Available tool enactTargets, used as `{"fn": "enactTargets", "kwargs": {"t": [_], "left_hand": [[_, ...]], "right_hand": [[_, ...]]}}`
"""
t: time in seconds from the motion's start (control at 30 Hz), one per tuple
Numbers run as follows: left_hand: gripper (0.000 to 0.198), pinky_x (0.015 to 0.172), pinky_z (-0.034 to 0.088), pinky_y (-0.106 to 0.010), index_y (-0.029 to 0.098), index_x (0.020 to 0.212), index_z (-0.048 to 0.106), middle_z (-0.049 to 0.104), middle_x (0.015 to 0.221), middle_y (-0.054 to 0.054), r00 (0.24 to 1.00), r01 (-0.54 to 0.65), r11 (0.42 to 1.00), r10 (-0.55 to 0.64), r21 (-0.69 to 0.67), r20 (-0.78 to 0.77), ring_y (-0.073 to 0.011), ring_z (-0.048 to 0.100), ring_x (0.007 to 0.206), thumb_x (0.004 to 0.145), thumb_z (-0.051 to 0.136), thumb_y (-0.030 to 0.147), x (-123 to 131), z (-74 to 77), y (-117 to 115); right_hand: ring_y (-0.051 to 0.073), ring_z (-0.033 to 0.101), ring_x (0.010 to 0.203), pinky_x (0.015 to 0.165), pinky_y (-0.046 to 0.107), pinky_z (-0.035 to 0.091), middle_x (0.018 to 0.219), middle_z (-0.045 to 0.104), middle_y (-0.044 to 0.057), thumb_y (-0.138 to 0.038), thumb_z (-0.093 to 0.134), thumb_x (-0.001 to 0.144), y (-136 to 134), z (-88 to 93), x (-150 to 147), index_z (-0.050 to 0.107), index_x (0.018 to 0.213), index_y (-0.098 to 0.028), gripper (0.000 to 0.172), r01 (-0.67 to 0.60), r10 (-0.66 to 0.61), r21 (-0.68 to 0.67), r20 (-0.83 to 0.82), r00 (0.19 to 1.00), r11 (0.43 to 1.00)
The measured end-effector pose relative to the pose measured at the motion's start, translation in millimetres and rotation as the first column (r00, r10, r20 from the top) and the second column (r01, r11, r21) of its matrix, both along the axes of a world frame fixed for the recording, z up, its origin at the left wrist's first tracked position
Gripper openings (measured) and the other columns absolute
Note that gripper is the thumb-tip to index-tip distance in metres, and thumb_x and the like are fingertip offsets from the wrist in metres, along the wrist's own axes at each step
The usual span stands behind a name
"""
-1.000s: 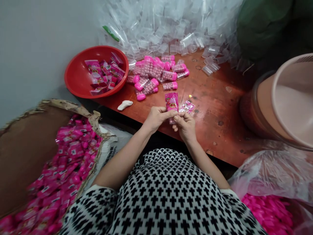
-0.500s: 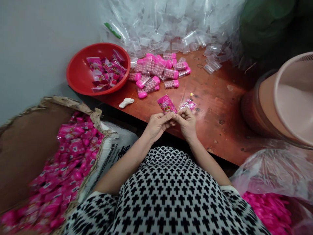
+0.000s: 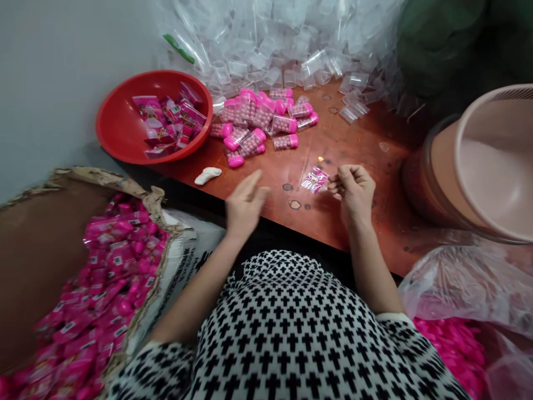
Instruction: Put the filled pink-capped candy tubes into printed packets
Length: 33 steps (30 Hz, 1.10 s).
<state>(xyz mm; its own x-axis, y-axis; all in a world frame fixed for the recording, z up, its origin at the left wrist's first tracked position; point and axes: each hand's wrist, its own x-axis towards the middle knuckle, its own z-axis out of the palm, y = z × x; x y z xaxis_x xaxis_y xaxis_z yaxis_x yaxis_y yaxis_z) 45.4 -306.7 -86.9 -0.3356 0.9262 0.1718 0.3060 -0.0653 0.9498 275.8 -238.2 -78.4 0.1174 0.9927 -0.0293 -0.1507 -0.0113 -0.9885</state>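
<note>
My left hand is over the table's front edge, smeared by motion, its fingers stretched out and thumb apart; nothing shows in it. My right hand is above the table with fingertips pinched together; whatever they hold, if anything, is hidden. Just left of those fingertips lies a small clear-and-pink printed packet on the tabletop. A tiny yellow bit sits behind it. Farther back is a heap of clear tubes with pink caps, filled with pink beads.
On the left, a red bowl holds pink packets, and a torn carton is full of pink packs. Clear empty tubes pile up at the back. A white scrap lies near the edge. Pale buckets and a plastic bag are at right.
My hands have parted, the left going left and the right going right. The pink packet that was pinched between them no longer shows. The view has shifted slightly.
</note>
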Motion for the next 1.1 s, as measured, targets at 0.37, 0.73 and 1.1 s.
{"fn": "enactTargets", "kwargs": {"t": [0.37, 0.73, 1.1], "left_hand": [[0.025, 0.118, 0.026, -0.059, 0.024, 0.112, 0.072, 0.061, 0.137, -0.009, 0.723, 0.307, 0.947, -0.293, -0.088, -0.626, -0.0323, 0.048, 0.136, 0.090, 0.062, 0.027, 76.3, -43.4, 65.0], [0.049, 0.094, 0.054, -0.038, 0.017, 0.117, 0.068, 0.072, 0.116, -0.011, 0.906, 0.303, 0.945, -0.246, -0.122, 0.345, -0.0246, 0.070, 0.103, 0.079, 0.072, 0.048, 61.1, -10.4, 36.4], [0.036, 0.059, 0.056, -0.024, 0.010, 0.063, 0.067, 0.069, 0.064, -0.003, 0.548, 0.216, 0.920, 0.162, -0.326, 0.821, -0.0115, 0.065, 0.057, 0.051, 0.091, 0.034, 24.0, 0.0, 14.6]], "right_hand": [[0.009, 0.063, 0.058, 0.054, 0.021, 0.053, 0.071, 0.067, -0.002, -0.050, 0.074, 0.075, 3.9, -12.3, 13.9, 0.062, 0.081, -0.019, 0.034, -0.007, 0.017, -0.050, 0.195, 0.981, 0.999], [0.011, 0.059, 0.059, 0.061, 0.026, 0.051, 0.069, 0.061, -0.006, -0.036, 0.080, 0.065, 18.7, -0.7, -14.2, 0.056, 0.104, -0.022, 0.049, -0.322, 0.332, -0.127, 0.069, 0.941, 0.938], [0.028, 0.063, 0.104, 0.089, 0.042, 0.048, 0.118, 0.067, 0.014, -0.035, 0.056, 0.090, 75.6, 22.2, -82.6, 0.062, 0.122, -0.015, 0.038, -0.549, 0.261, -0.058, 0.918, 0.298, 0.834]]}}
